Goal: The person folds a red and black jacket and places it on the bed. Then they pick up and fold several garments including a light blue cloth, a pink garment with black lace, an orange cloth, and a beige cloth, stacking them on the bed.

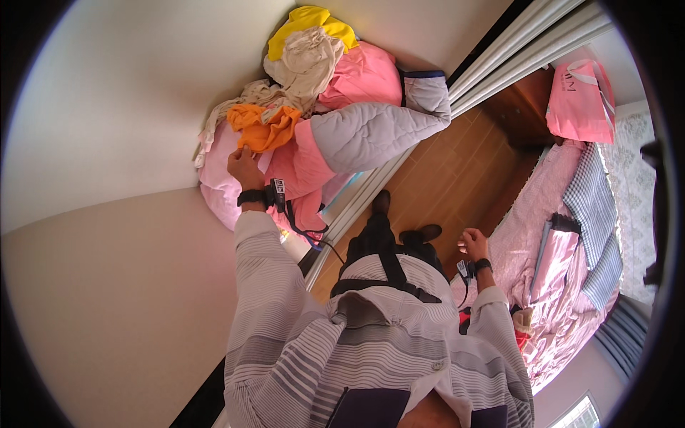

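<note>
My left hand (245,167) reaches into a heap of fabrics on the left, its fingers pinched on the lower edge of a crumpled orange cloth (265,131). That cloth lies on top of pink bedding (227,171) and beside a folded grey quilt (371,132) with a pink part. Beige crumpled fabric (303,64) and a yellow cloth (314,25) are piled behind it. My right hand (474,245) hangs by the edge of the bed, holding nothing, its fingers loosely bent and apart.
On the right stands a bed with a pink cover (517,214), a checked grey cloth (592,207) and a pink folded item (556,264). A pink bag (581,100) is at the far right. White sliding-door tracks (357,203) edge the wooden floor (442,164).
</note>
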